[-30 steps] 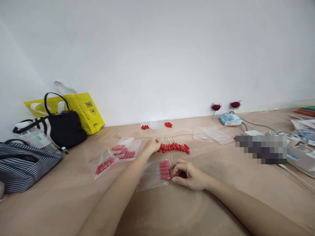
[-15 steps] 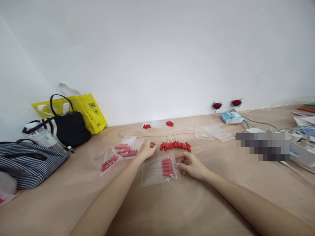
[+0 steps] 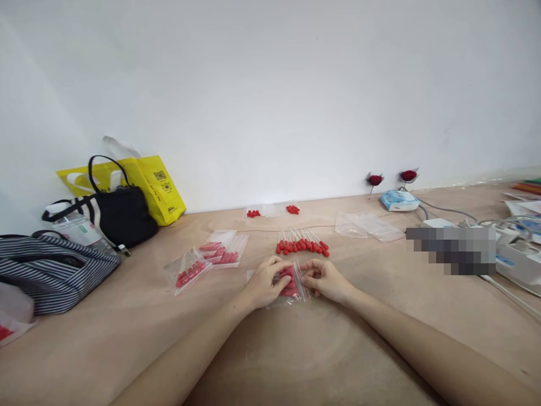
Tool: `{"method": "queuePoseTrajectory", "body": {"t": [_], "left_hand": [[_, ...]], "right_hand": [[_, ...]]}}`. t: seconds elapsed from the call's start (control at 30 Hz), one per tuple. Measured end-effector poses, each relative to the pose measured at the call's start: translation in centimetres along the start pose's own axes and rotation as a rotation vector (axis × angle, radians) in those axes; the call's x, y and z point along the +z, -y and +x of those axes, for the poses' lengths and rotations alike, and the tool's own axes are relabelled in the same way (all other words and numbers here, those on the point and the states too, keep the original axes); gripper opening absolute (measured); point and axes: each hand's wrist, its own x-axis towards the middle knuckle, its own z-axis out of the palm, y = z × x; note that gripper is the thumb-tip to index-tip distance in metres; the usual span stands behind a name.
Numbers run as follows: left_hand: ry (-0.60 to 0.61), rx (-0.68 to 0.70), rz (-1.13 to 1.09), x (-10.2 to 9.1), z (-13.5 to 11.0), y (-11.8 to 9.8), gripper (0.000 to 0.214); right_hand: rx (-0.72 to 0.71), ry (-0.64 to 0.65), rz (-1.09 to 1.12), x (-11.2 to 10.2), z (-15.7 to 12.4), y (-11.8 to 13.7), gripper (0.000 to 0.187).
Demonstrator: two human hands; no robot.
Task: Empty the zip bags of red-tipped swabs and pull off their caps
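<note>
In front of me lies a clear zip-lock bag (image 3: 302,292) with several red-tipped sticks inside. My left hand (image 3: 262,285) covers much of it, fingers curled over the bag's body and the thumb on the red tips. At the bag's right end, my right hand (image 3: 328,282) pinches the zip edge between thumb and fingers. Just beyond both hands, loose red-tipped sticks (image 3: 302,246) are fanned out with their tips toward me. Filled zip-lock bags (image 3: 220,254) overlap one another to the left of my left hand.
Flat clear bags (image 3: 367,225) lie at the back right. Two bags with red pieces (image 3: 253,213) rest against the wall. A yellow bag (image 3: 169,192), a black handbag (image 3: 127,220) and a striped bag (image 3: 63,276) stand at left. A power strip and cables (image 3: 448,211) are at right.
My left hand has moved right and toward me from near the loose sticks onto the bag. My right hand stays at the bag's zip end.
</note>
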Motion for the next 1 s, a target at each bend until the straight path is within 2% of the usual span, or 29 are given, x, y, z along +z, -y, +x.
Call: {"method": "queuePoseTrajectory", "body": {"t": [0.13, 0.37, 0.7, 1.0], "left_hand": [[0.023, 0.076, 0.062, 0.6, 0.6, -0.1, 0.029], [0.055, 0.163, 0.183, 1.1, 1.1, -0.1, 0.027], [-0.053, 0.139, 0.066, 1.3, 1.1, 0.2, 0.013], [-0.052, 0.153, 0.041, 1.3, 1.4, 0.2, 0.014]], "right_hand": [[0.003, -0.028, 0.032, 0.1, 0.0, 0.0, 0.036], [0.036, -0.019, 0.064, 0.1, -0.2, 0.7, 0.034], [0.089, -0.001, 0.036, 0.1, -0.3, 1.4, 0.038], [0.111, -0.032, 0.038, 0.4, -0.1, 1.4, 0.04]]}}
